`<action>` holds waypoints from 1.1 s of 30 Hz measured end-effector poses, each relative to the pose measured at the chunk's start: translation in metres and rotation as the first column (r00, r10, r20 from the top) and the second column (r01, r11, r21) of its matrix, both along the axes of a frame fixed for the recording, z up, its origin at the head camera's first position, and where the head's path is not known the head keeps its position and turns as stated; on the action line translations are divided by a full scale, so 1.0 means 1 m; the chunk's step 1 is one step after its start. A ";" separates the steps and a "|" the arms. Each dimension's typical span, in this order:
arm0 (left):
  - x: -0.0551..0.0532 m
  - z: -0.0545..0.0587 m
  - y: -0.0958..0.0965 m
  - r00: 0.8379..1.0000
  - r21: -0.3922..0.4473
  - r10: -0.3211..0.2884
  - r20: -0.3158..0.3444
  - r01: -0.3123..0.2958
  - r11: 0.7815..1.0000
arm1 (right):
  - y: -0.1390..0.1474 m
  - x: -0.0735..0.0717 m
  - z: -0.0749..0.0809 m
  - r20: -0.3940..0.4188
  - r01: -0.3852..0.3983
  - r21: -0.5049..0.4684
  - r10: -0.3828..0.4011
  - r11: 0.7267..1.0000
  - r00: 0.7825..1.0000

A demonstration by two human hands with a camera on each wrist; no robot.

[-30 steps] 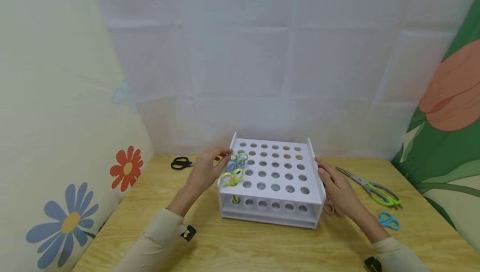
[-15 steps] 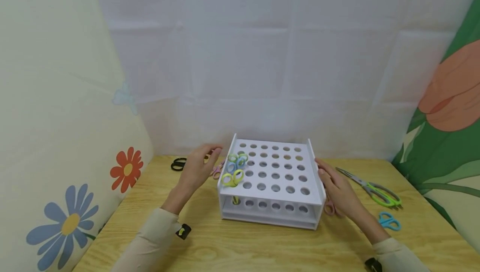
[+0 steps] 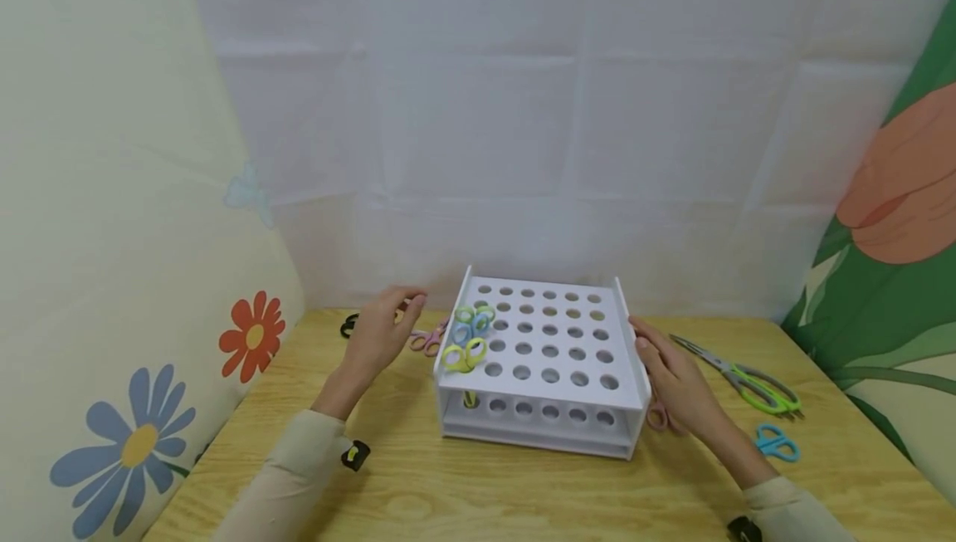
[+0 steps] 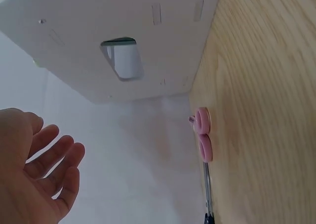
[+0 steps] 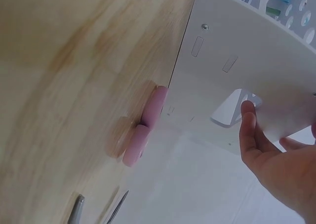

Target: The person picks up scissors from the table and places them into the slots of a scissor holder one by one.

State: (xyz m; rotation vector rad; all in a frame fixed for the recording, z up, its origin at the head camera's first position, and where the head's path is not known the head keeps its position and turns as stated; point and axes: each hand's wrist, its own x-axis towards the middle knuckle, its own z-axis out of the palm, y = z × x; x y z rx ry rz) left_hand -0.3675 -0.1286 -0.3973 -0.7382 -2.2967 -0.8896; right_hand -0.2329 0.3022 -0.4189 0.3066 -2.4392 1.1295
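Observation:
A white rack (image 3: pixel 560 397) with rows of round holes stands mid-table. Three pairs of scissors stand handles-up along its left column: yellow scissors (image 3: pixel 465 355) in front, blue scissors (image 3: pixel 472 327) and green scissors (image 3: pixel 465 314) behind. Off the rack's left side, my left hand (image 3: pixel 377 333) hangs in the air, fingers loosely bent, holding nothing. My right hand (image 3: pixel 675 380) rests against the right side panel, fingertips beside its cut-out handle (image 5: pixel 227 110). Pink scissors (image 3: pixel 428 341) lie between my left hand and the rack. Other pink scissors (image 5: pixel 155 105) lie beside the right panel, partly hidden in the head view.
Black-handled scissors (image 3: pixel 348 325) lie at the back left, partly behind my left hand. Right of my right hand are large grey-and-green shears (image 3: pixel 754 380) and small light-blue scissors (image 3: pixel 777 442). A white cloth (image 3: pixel 478 127) hangs behind the table.
My left hand has come away from the scissors at the rack's left edge and moved left, uncovering the pink scissors. The right hand has stayed at the right panel.

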 end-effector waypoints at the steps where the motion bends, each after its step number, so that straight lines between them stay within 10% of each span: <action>1: -0.001 -0.001 -0.002 1.000 -0.001 0.004 0.007 -0.004 1.000 | 0.000 0.000 0.000 -0.004 -0.001 0.001 0.001 1.000 1.000; 17: -0.025 -0.026 -0.027 0.987 0.002 0.038 0.155 -0.038 0.999 | 0.002 -0.001 0.000 0.016 -0.004 0.000 0.004 1.000 1.000; 33: -0.028 -0.047 -0.025 0.916 -0.146 0.091 0.390 -0.036 0.989 | 0.000 0.003 0.004 0.072 -0.068 -0.021 0.069 0.998 0.995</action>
